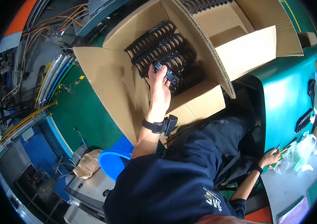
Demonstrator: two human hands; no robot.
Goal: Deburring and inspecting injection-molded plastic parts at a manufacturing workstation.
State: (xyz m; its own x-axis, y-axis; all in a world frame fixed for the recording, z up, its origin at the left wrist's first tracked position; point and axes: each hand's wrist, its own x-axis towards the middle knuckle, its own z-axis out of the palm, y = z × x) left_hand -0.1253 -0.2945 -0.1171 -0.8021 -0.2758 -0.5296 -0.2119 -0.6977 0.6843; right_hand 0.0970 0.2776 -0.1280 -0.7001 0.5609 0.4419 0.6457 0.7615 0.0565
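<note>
My left hand (159, 89) reaches into a large open cardboard box (106, 82) and grips a black plastic part (167, 72) at the near end of the rows. Several rows of the same black ribbed parts (154, 43) stand packed inside the box. A black strap device (163, 125) sits on that wrist. My right hand (269, 157) rests at the edge of the teal worktable (285, 93), fingers closed around a thin pointed tool (280, 147). My dark blue sleeve and trousers fill the lower middle.
A second cardboard box (248, 22) holding more black parts adjoins the first. On the worktable lie a row of black parts (303, 120) and clear plastic bags (298, 151). A blue bin (113, 162) stands below the box; cable bundles (50, 80) run along the green floor.
</note>
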